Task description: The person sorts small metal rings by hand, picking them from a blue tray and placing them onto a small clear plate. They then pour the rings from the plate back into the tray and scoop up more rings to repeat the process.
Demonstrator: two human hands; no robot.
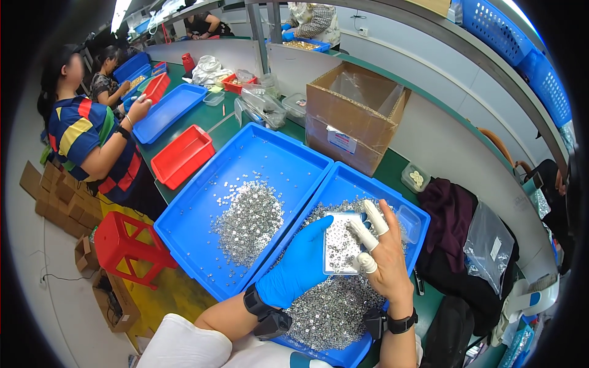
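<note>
My left hand [296, 270], in a blue glove, grips the edge of a small flat tray [335, 262] with a white bottom and a clear rim. Small silver metal rings [341, 238] lie scattered on that tray. Over its right side is my right hand [386, 257], bare but for white finger cots on the thumb and two fingers. Its fingers are stretched apart, and the covered tips reach the rings. Below both hands a blue bin [418, 236] holds a large heap of the same rings [334, 313]. Another blue bin [199, 236] on the left contains a smaller pile [250, 221].
An open cardboard box [343, 138] stands behind the bins. Further left are a red tray [183, 156] and a long blue tray [169, 113], near a co-worker [92, 135]. Dark cloth [448, 218] and a clear plastic bag [489, 245] lie at right. A red stool [129, 245] is on the floor.
</note>
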